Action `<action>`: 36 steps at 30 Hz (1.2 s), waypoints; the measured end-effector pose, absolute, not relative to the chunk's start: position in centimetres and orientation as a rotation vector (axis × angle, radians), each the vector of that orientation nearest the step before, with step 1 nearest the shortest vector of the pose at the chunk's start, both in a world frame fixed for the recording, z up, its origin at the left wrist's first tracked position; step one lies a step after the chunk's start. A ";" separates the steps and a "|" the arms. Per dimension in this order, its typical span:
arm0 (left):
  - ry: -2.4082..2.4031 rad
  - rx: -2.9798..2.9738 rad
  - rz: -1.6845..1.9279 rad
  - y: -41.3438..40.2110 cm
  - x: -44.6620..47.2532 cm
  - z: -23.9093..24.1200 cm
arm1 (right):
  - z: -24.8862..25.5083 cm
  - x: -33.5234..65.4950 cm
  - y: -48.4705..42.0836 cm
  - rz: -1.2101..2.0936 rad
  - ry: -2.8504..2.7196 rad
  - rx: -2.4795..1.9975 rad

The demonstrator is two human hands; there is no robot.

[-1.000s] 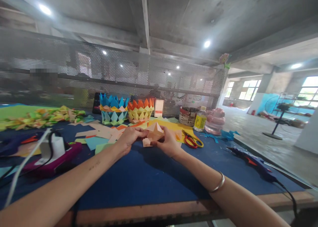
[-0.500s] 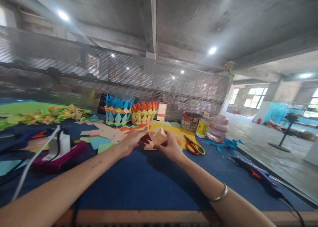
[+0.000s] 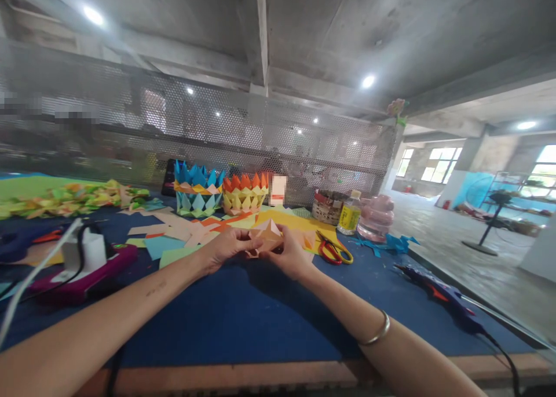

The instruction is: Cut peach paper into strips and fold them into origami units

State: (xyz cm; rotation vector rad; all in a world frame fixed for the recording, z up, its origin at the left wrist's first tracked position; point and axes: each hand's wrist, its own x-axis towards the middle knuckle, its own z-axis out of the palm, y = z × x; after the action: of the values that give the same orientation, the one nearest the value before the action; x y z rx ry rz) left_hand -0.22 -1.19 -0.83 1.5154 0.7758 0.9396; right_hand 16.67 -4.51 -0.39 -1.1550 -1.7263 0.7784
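Observation:
Between my two hands is a piece of folded peach paper with a pointed top, held just above the blue table. My left hand grips its left side, thumb and fingers pressed on the paper. On the right side, my right hand pinches it between thumb and fingers. Loose paper sheets in peach, orange, blue and green lie behind and left of my hands. Red and yellow scissors rest to the right of my right hand. The paper's underside is partly hidden by my fingers.
Two folded-paper baskets, one blue-topped and one orange-topped, stand behind. A yellow-labelled bottle and a pink container are at right, above a glue gun. A purple power strip and a pile of folded pieces occupy the left.
My left hand's fingers have closed in further on the peach paper. The whole view has shifted a little, so things appear slightly farther left and higher.

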 end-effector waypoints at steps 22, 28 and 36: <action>0.773 1.473 1.089 -1.8 -0.3 0.2 | -0.2 18.0 -3.5 0.552 -1.791 -1.073; 0.816 1.500 1.058 -2.2 0.0 0.4 | -0.5 18.1 -2.9 0.548 -1.748 -1.024; 0.818 1.565 1.023 -2.2 0.0 0.2 | -0.7 18.0 -2.7 0.498 -1.795 -1.090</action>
State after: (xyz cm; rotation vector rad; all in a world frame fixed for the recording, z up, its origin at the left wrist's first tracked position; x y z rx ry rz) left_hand 0.04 -2.17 0.20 1.5650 0.8175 1.0230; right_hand 18.03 -2.74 -0.69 -1.0898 -1.7945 0.4983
